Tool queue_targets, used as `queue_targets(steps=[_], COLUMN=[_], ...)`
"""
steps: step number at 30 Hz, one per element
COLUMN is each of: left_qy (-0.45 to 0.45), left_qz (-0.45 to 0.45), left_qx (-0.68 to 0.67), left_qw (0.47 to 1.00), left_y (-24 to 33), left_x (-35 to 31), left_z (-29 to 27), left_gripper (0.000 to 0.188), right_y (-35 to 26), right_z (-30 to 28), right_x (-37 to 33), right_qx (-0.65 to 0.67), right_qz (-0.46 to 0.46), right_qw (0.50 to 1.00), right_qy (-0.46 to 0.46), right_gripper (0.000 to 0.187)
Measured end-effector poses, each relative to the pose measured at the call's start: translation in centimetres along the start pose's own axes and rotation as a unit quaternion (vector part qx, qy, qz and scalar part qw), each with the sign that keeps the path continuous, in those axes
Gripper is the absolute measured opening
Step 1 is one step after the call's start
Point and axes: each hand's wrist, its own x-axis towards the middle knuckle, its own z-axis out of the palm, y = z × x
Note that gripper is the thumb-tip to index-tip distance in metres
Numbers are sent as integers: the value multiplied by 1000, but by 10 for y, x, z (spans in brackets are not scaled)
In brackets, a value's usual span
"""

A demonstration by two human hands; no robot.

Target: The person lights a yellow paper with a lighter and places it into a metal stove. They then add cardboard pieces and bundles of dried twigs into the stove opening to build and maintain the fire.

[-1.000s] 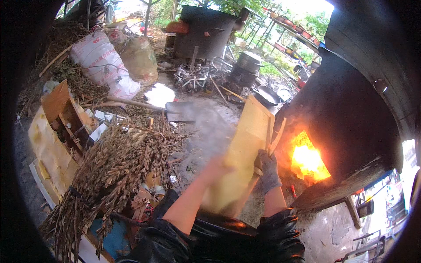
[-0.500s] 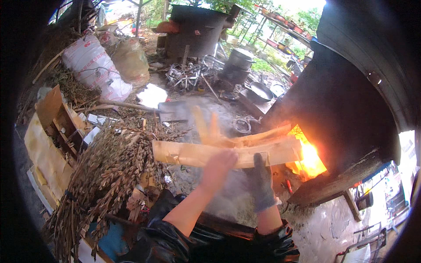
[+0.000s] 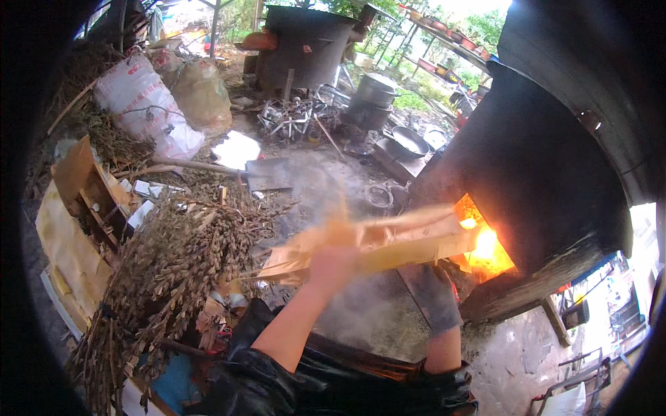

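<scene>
A long tan board (image 3: 395, 249), cardboard or thin wood, slants across the middle, its right end inside the glowing opening (image 3: 489, 249) of a dark drum-shaped stove (image 3: 534, 180). My left hand (image 3: 334, 253) lies over the board's left half; its fingers are smeared by motion, and their hold cannot be made out. Below the board's lower edge, close to the flames, is my right hand (image 3: 437, 301) in a grey glove. Its upper part meets the board, and its fingers are mostly hidden.
Dry leafy stalks (image 3: 187, 270) and torn cardboard (image 3: 69, 243) lie at my left. Behind them are a shovel blade (image 3: 270, 175) and a white sack (image 3: 142, 100). A wok (image 3: 409, 142) and stacked pots (image 3: 373, 100) stand beyond the stove. Smoke drifts below the board.
The board now tilts, its left end lower. My left hand has shifted slightly left. My right hand has moved right and down, its thumb no longer upright before the board.
</scene>
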Motion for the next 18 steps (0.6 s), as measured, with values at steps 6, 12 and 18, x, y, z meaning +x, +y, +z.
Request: queue_targets(steps=[6,12,18], left_qy=[13,46,127], left_qz=[147,178,93], left_qx=[-21,-32,9], left_qw=[989,982,988], left_y=[-11,-7,2], left_x=[2,-2,-5], left_z=[9,-2,-3], left_gripper=[5,12,14], right_y=[-66,-62,-36], right_z=[5,23,56], right_x=[-30,9,15], right_qx=[-477,-508,-447], right_qz=[-392,-218,-229], right_qw=[753,833,856], right_qy=[227,-29,123], right_gripper=[56,45,23])
